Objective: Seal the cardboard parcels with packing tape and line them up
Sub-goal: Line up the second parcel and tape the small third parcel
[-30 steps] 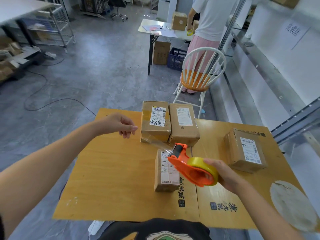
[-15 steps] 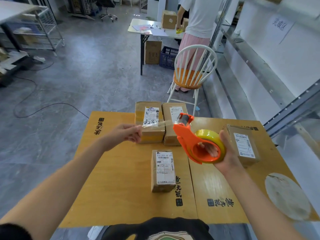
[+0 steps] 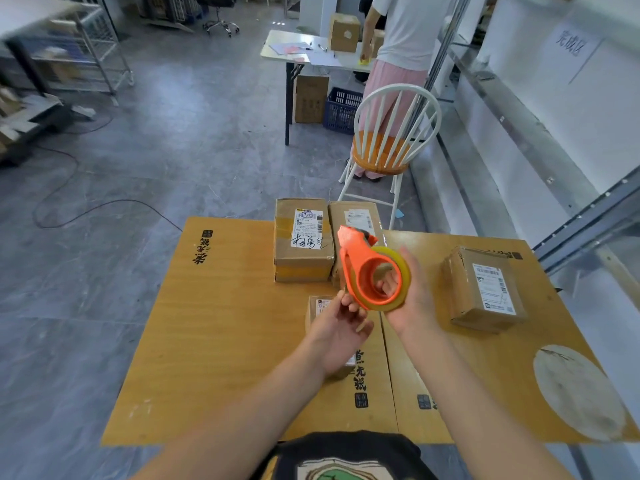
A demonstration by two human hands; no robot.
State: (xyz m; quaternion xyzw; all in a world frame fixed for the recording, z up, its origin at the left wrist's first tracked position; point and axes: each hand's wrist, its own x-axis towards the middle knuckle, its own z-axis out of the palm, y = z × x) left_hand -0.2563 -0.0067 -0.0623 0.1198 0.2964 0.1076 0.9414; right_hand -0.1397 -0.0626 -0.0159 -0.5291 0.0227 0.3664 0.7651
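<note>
Orange tape dispenser (image 3: 350, 268): right hand (image 3: 415, 306) fingers through core; left hand (image 3: 336, 330) fingers unclear; sign (image 3: 571, 50) "完成区".

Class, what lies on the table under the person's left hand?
A small labelled parcel; the left hand covers most of it, so only its far end shows.

Glossy orange plastic dispenser (image 3: 360, 268); matt cardboard parcels (image 3: 303, 242)
</note>
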